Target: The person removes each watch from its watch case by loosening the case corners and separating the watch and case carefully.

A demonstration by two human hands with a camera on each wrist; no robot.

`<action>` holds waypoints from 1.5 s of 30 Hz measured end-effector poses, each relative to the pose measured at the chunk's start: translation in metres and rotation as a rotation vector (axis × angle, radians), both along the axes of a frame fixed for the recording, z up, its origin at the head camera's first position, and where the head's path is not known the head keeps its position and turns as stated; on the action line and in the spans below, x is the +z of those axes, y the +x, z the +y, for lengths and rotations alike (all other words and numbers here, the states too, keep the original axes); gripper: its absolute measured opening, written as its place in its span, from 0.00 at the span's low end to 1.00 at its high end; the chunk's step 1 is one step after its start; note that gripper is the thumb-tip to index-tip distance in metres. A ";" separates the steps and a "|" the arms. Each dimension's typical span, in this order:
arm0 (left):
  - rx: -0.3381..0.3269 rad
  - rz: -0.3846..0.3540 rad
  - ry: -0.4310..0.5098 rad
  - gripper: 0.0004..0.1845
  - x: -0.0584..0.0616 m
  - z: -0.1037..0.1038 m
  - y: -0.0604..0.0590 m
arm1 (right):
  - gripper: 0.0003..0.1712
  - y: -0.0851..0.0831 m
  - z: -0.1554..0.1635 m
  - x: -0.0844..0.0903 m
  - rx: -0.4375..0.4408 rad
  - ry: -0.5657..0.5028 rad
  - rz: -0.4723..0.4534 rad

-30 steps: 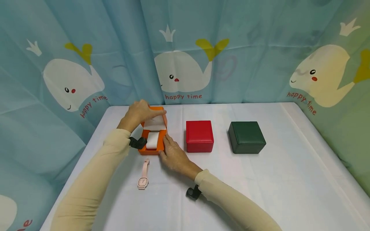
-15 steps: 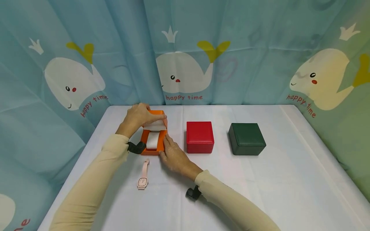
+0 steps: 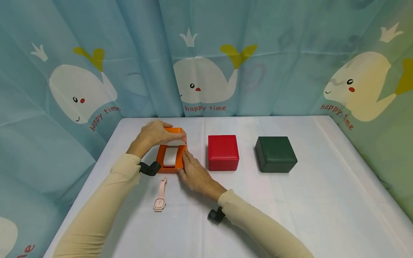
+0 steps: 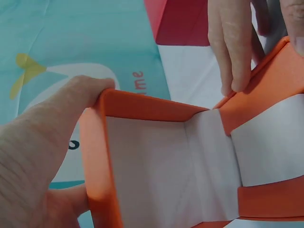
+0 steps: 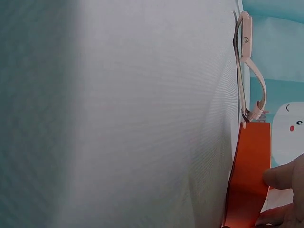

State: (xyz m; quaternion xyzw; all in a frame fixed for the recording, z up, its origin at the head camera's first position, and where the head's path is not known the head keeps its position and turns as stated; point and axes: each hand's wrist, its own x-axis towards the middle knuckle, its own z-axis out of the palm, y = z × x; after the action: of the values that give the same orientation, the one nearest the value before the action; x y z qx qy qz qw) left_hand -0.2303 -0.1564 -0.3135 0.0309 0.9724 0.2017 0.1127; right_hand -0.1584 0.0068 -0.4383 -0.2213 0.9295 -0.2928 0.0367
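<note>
One pink watch (image 3: 159, 203) lies on the left of the table (image 3: 251, 208). Just beyond, the right hand (image 3: 196, 176) rests straight fingers against the right side of an orange box (image 3: 167, 171). A red box (image 3: 223, 150) and, farther right, a green box (image 3: 276, 152) stand closed. Farthest, the left hand (image 3: 153, 135) grips the orange box's raised lid (image 3: 173, 130).

watch (image 3: 160, 201) before l box (image 3: 167, 171) — mid box (image 3: 223, 152), r box (image 3: 276, 152) to rt, all on tbl (image 3: 258, 200)
</note>
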 end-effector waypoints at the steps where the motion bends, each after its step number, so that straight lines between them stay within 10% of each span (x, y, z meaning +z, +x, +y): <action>1: -0.012 -0.013 0.001 0.48 0.000 0.000 0.001 | 0.39 0.000 0.000 0.000 0.002 0.002 0.006; 16: -0.002 0.027 -0.002 0.50 -0.012 -0.003 0.011 | 0.39 -0.002 0.003 0.000 0.021 0.029 0.008; 45: 0.058 0.354 0.076 0.42 -0.058 0.000 0.044 | 0.39 -0.003 0.005 -0.002 0.025 0.021 0.035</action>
State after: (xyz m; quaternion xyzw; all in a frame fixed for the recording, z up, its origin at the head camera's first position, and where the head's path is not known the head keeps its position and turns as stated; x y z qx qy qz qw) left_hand -0.1859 -0.1564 -0.3711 0.0422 0.9693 0.2327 -0.0673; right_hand -0.1615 0.0117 -0.4400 -0.2374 0.9302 -0.2788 0.0266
